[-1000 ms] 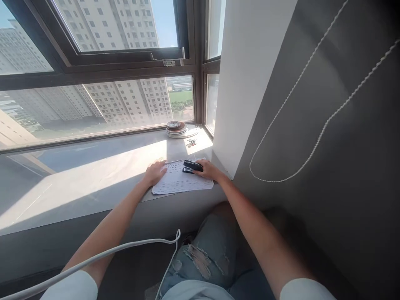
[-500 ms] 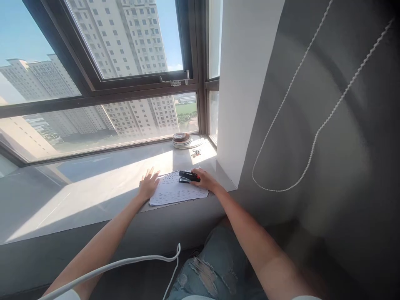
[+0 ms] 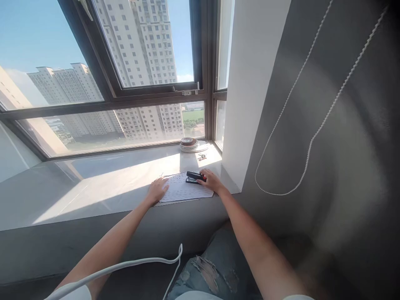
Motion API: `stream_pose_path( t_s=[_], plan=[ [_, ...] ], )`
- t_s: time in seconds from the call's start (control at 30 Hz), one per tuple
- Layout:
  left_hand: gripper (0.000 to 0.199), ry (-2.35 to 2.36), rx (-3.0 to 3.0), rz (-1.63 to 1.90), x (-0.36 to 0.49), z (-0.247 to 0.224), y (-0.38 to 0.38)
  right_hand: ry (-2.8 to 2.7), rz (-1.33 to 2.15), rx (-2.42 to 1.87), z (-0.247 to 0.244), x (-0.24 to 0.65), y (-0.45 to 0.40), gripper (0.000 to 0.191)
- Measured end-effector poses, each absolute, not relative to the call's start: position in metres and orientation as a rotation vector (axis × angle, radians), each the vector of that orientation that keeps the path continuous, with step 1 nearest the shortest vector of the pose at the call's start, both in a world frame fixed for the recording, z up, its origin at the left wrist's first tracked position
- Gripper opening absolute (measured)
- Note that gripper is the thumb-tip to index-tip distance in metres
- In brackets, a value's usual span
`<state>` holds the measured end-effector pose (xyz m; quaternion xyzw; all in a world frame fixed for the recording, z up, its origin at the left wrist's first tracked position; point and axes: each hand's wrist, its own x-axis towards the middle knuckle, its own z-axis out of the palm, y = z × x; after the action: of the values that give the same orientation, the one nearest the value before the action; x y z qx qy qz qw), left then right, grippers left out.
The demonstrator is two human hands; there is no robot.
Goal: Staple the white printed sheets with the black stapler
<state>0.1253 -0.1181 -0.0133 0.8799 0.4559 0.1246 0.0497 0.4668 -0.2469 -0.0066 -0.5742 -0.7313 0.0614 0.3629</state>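
Sheets of paper (image 3: 186, 193) with dark lines of marks lie at the front edge of the windowsill. My left hand (image 3: 157, 191) rests with its fingers stretched out along the left edge of the paper. On the right, my right hand (image 3: 211, 181) grips the rear end of a black stapler (image 3: 194, 176) with a bit of red at its back. The stapler's jaws point left over the paper and are apart. Whether its base touches the sheets I cannot tell.
A stack of plates (image 3: 189, 144) stands on the windowsill (image 3: 103, 179) by the window corner, with small metal keys or clips (image 3: 202, 157) in front. A beaded cord loop (image 3: 308, 160) hangs at the right. A white cable (image 3: 134, 261) crosses low in front of me.
The view has shifted, so the sill and papers appear further right. My left hand's fingers have come closer together on the paper's left edge. My right hand still holds the stapler.
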Motion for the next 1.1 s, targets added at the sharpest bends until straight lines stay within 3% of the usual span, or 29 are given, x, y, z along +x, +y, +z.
stream_pose_path(
  t_s=[0.3, 1.1],
  plan=[
    [0.059, 1.382, 2.741, 0.377, 0.1258, -0.0142, -0.1145, -1.957, 0.128, -1.523, -0.0112, 0.4644, -0.2443, 0.046],
    [0.061, 1.428, 2.73, 0.397, 0.127, -0.0185, -0.1243, -1.906, 0.23, -1.552, -0.0062, 0.467, -0.2493, 0.034]
  ],
)
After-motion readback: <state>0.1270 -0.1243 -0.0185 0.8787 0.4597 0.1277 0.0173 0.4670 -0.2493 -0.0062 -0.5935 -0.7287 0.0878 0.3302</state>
